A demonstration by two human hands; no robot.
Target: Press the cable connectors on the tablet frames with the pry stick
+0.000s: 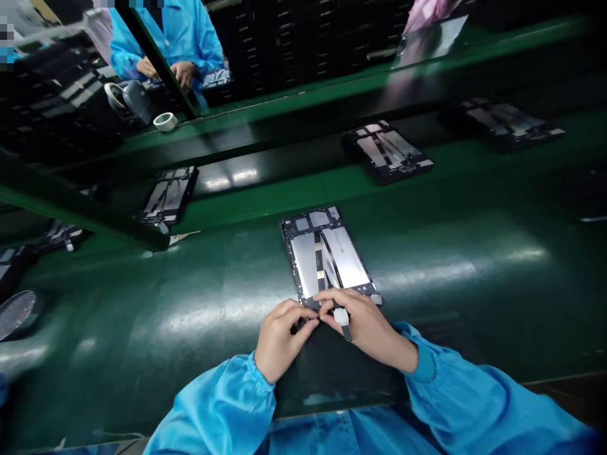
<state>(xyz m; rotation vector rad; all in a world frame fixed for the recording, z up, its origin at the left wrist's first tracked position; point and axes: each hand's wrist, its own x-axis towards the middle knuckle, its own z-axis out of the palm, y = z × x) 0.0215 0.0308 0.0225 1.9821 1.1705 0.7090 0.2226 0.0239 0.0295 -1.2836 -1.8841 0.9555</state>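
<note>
An opened tablet (348, 256) lies in front of me, its silver battery cells and dark flat cables exposed. At its near edge, my left hand (284, 332) is closed, thumb and forefinger pinched on something too small to make out. My right hand (365, 322) is closed beside it, its fingertips almost meeting those of the left over the tablet's near edge. A small dark strip with a white end (341, 317) sticks out from the right hand's grip; its exact kind does not show. The fingers hide part of the tablet's lower edge.
Other opened tablets (389, 151) rest along the belt behind the green bench (213, 284), left and right. A green post (95, 208) crosses at left. A roll of tape (165, 122) sits on the far ledge. Opposite, a person in a blue smock (194, 38) works with both hands.
</note>
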